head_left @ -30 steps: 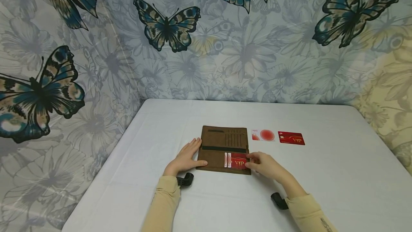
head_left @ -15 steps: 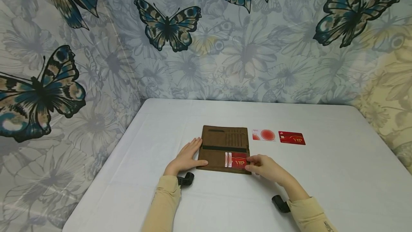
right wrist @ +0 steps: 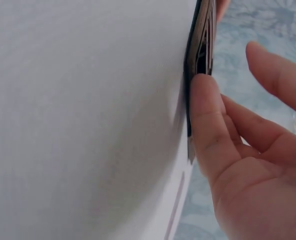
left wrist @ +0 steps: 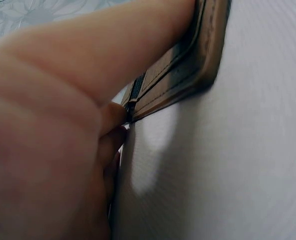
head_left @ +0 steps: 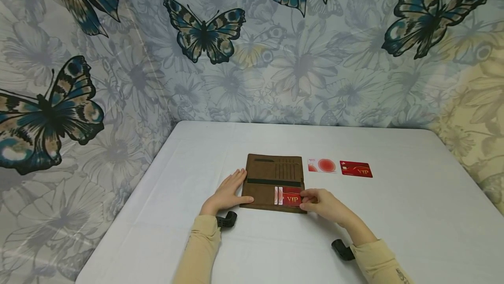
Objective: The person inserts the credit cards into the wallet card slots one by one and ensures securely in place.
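Note:
A brown wallet (head_left: 260,193) lies unfolded on the white table. In its near half, a pocket shows a red VIP card (head_left: 292,197) with white-and-red strips at its left. My left hand (head_left: 227,193) rests on the wallet's left side, its thumb on the near half. My right hand (head_left: 327,205) is at the wallet's right edge, thumb and fingertip near the card's right end. In the right wrist view one finger (right wrist: 206,92) touches the wallet edge while another finger (right wrist: 263,65) stands apart from it. The left wrist view shows the wallet's corner (left wrist: 208,65) beside the left hand.
To the right of the wallet's far half lie a white card with a red circle (head_left: 322,165) and another red VIP card (head_left: 356,169). Butterfly-patterned fabric (head_left: 299,69) hangs behind the table (head_left: 236,249). Each wrist wears a black camera (head_left: 342,250).
My right hand has shifted very slightly at the wallet's right edge. The left hand, the wallet and the loose cards stay where they were.

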A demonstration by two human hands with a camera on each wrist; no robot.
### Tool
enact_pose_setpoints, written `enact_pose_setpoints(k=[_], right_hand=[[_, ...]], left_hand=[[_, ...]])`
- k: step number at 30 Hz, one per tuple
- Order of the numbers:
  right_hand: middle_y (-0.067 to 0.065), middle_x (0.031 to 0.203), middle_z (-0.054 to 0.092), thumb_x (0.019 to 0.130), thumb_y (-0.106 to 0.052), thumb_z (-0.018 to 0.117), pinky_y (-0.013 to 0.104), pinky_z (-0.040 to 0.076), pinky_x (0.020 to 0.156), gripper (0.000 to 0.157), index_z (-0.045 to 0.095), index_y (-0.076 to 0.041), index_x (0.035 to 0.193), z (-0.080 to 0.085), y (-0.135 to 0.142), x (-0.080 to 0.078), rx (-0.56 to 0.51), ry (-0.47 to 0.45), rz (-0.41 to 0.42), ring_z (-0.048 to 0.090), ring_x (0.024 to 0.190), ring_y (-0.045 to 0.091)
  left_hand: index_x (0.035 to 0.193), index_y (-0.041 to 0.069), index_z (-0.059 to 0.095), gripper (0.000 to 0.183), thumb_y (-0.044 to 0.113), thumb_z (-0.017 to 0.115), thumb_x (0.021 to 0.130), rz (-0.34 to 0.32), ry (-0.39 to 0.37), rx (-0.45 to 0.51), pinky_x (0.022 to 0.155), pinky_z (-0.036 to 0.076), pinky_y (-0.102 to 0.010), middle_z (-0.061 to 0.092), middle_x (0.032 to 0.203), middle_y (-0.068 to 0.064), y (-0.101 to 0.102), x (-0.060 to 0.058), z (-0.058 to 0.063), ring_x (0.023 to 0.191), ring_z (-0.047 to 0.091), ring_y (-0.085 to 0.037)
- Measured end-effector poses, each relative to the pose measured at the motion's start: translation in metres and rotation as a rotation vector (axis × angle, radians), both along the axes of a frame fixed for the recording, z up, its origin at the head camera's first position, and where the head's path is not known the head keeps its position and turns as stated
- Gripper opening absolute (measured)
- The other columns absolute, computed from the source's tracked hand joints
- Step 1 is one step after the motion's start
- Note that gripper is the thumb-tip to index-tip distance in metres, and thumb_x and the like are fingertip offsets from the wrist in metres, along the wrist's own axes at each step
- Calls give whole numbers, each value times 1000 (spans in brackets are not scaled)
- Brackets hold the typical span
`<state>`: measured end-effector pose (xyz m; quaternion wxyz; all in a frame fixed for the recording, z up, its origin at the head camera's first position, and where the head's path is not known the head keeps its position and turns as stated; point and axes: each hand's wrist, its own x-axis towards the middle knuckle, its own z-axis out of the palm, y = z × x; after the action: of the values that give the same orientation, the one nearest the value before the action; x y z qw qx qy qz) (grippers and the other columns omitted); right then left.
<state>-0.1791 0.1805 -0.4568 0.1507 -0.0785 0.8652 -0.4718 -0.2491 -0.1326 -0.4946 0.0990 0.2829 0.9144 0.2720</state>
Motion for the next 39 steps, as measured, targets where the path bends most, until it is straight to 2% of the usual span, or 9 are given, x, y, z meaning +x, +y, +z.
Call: enact_pose_setpoints(k=[9, 18, 29, 39], right_hand=[[7, 90, 58, 85, -8, 65, 28, 48, 70, 36, 55, 10, 114, 0, -2, -2, -53, -18, 0, 53, 83, 19], [9, 94, 57, 85, -6, 65, 29, 49, 73, 37, 52, 11, 115, -2, -4, -4, -83, -33, 11, 52, 86, 20], [12, 98, 54, 84, -2, 65, 28, 49, 73, 41, 48, 14, 118, 0, -5, -2, -122, -29, 80, 50, 89, 23], [13, 97, 53, 83, 2, 64, 24, 47, 72, 39, 48, 15, 116, -1, -5, -5, -132, 4, 144, 50, 88, 24]], left_hand=[[148, 3, 17, 91, 49, 62, 84, 4, 4, 0, 111, 4, -41, 12, 153, -12, 0, 0, -1, 139, 5, -23], [148, 3, 16, 92, 50, 62, 84, 6, -4, -8, 111, 3, -40, 10, 153, -12, 0, -1, -1, 140, 4, -22], [148, 2, 17, 92, 49, 62, 84, 11, -1, -15, 111, 3, -39, 12, 153, -12, 1, 1, 1, 140, 4, -22], [148, 2, 17, 92, 50, 62, 84, 9, -2, -14, 111, 3, -40, 11, 153, -12, 1, 1, 1, 140, 4, -22]])
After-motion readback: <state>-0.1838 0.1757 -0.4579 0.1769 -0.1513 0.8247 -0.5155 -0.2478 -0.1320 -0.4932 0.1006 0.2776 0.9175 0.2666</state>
